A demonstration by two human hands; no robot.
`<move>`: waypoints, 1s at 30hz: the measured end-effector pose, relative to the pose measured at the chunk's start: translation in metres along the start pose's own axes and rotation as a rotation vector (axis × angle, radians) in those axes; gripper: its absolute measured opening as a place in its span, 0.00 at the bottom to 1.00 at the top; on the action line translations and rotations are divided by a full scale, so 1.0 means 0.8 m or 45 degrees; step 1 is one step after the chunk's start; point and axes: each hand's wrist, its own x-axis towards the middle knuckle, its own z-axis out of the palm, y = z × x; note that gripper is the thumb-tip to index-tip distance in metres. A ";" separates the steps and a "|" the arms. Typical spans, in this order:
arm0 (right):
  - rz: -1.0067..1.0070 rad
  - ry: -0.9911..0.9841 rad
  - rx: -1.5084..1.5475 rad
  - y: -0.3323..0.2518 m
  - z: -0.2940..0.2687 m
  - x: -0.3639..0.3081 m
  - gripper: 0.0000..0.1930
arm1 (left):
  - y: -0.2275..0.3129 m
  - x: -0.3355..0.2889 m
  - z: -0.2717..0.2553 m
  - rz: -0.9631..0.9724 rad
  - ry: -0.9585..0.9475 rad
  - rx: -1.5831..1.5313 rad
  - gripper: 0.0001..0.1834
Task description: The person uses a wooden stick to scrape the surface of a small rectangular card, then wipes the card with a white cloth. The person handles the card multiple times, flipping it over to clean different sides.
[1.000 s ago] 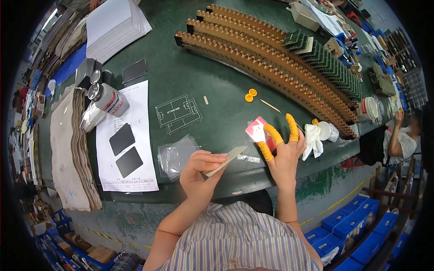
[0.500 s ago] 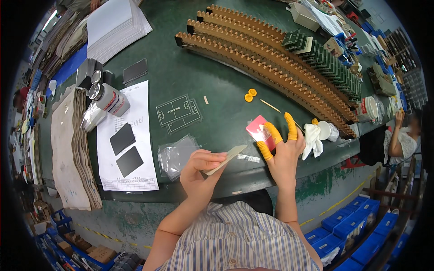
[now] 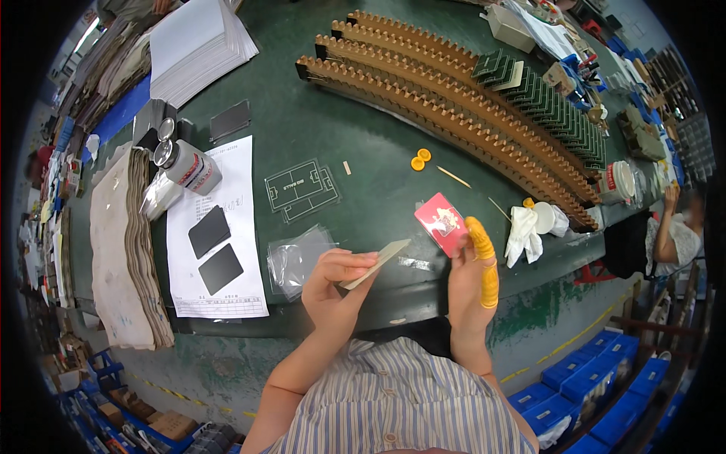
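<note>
My left hand (image 3: 333, 284) pinches a thin pale rectangular plate (image 3: 382, 262) between thumb and fingers, tilted above the table's near edge. On my right hand (image 3: 473, 280) several fingers wear yellow finger cots. That hand is turned on its side, fingers curled together with the thumb, right at the lower corner of a pink card (image 3: 439, 223) with a pale figure on it. Whatever lies between those fingers is hidden. The card rests on the green table. Left of the plate lie clear plastic sleeves (image 3: 295, 261), and beyond them dark cards with white line drawings (image 3: 302, 189).
Long notched wooden racks (image 3: 454, 98) run across the back right, one row filled with dark green plates (image 3: 560, 113). Yellow finger cots (image 3: 420, 160), a wooden stick (image 3: 454, 177) and white cloth (image 3: 523, 236) lie nearby. A bottle (image 3: 189, 166) stands on a printed sheet (image 3: 249, 287).
My right hand has drawn back off the pink card toward me, turning on its side and curling its spread fingers. My left hand still holds the pale plate.
</note>
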 end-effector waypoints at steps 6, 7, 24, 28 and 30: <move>-0.297 -0.182 -0.577 0.005 0.018 -0.016 0.28 | 0.001 -0.002 -0.001 -0.005 0.017 0.080 0.14; -0.408 -0.254 -0.807 0.003 0.018 -0.019 0.28 | 0.001 -0.002 -0.001 0.017 0.007 0.095 0.13; -0.467 -0.653 -1.399 -0.006 0.045 -0.028 0.24 | 0.000 -0.002 -0.007 0.090 -0.100 0.125 0.11; -0.403 -0.661 -1.402 -0.007 0.047 -0.030 0.24 | 0.000 -0.002 -0.008 0.094 -0.105 0.130 0.11; -0.445 -0.631 -1.404 -0.004 0.045 -0.031 0.24 | -0.001 -0.003 -0.009 0.096 -0.109 0.137 0.11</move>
